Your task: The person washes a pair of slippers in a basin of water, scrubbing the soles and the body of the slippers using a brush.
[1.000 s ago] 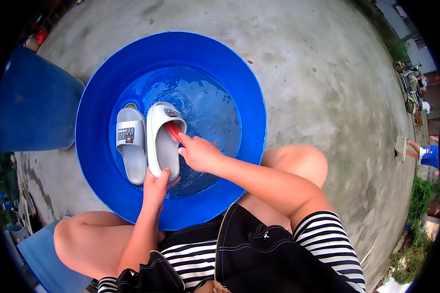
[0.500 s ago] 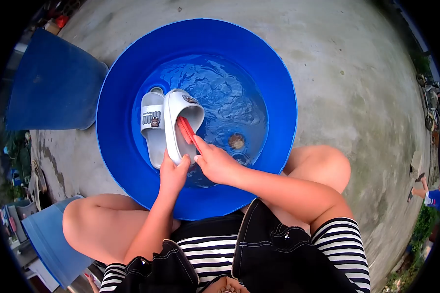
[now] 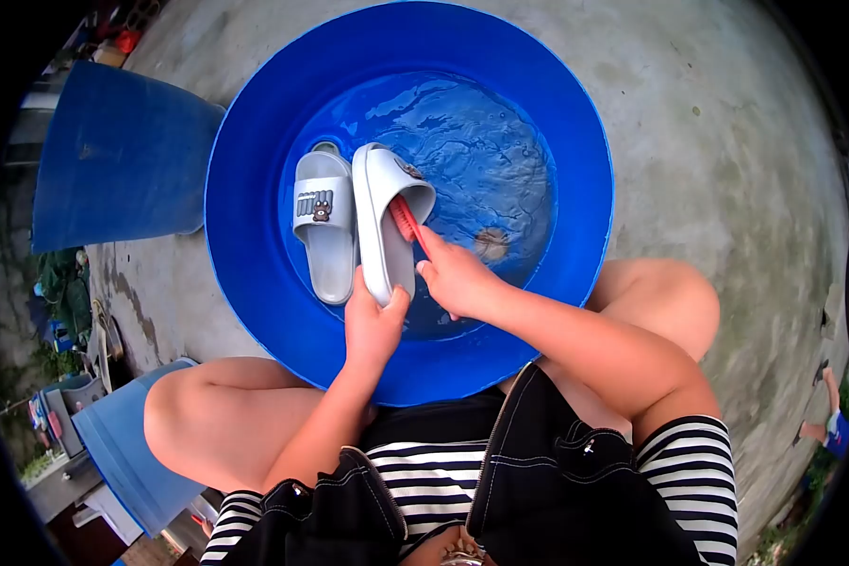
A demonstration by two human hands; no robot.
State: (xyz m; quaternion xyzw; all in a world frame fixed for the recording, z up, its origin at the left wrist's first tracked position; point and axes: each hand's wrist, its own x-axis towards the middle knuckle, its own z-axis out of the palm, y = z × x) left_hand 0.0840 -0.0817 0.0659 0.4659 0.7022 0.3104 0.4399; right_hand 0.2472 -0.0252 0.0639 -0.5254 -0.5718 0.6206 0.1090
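My left hand (image 3: 375,319) is closed round the heel of a white slipper (image 3: 372,222), tilted on its side above the water. The slipper's strap carries a bear decoration. My right hand (image 3: 457,274) grips the handle of a red brush (image 3: 405,218). Its bristles sit in the foot opening under the strap, against the inside of the slipper. To the left, a matching slipper (image 3: 331,259) lies sole down in the blue tub (image 3: 255,141). Shallow water (image 3: 481,141) covers the tub's bottom.
A dark blue bucket (image 3: 123,156) stands left of the tub. A lighter blue container (image 3: 137,453) is beside my left knee. Concrete floor (image 3: 698,141) stretches to the right. Another person (image 3: 835,424) is at the far right edge.
My view has shifted, so the tub appears higher and farther right. The held slipper has moved slightly away from the other one. Both hands keep their grips.
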